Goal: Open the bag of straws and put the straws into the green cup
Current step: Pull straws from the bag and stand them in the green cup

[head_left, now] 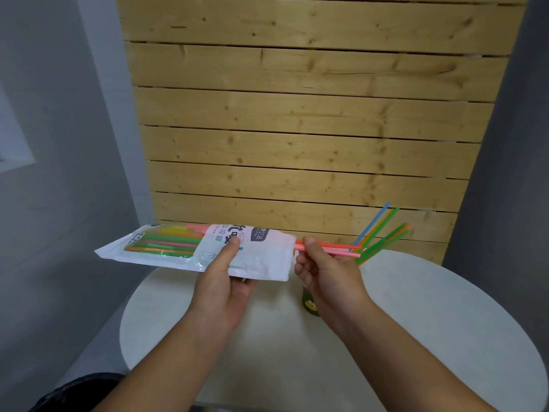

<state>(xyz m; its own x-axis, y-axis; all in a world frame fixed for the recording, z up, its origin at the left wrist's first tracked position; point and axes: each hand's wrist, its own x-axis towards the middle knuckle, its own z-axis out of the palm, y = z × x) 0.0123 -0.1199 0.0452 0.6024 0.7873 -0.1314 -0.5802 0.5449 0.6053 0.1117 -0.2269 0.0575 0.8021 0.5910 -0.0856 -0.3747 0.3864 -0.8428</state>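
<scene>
My left hand (221, 281) grips a white plastic bag of straws (178, 248), held level above the table with its open end to the right. Coloured straws show through the bag's clear part at the left. My right hand (320, 269) pinches several straws (341, 251), pink and orange, that stick out of the bag's open end. Beyond them, blue, green and orange straws (383, 230) fan up to the right; what holds these is hidden. The green cup (310, 306) stands on the table under my right wrist, mostly hidden.
A round white table (445, 322) lies below both hands. A wooden slat wall (297, 114) rises right behind it, with grey walls on either side.
</scene>
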